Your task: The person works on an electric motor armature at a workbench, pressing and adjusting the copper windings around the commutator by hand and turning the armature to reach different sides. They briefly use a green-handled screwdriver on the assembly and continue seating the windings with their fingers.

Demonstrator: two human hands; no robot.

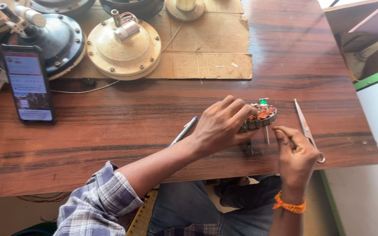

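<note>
Stator (262, 116): standing on its shaft near the bench (110, 126) front edge, tilted, windings showing.
Left hand (222, 124): curling over the stator's left side, gripping it, likely steadying.
Right hand (295, 154): just right of stator, pinching something thin; unclear what.
Scissors (306, 127): lying beside right hand.
Pen (183, 130): lying left.

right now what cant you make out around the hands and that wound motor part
- Head view: near side of the wound stator, covered by the left hand.
- What the right hand pinches: too small, hidden by its fingers.
- Scissors handles, partly behind the right hand.
- Pen lower end, under the left wrist.
</note>
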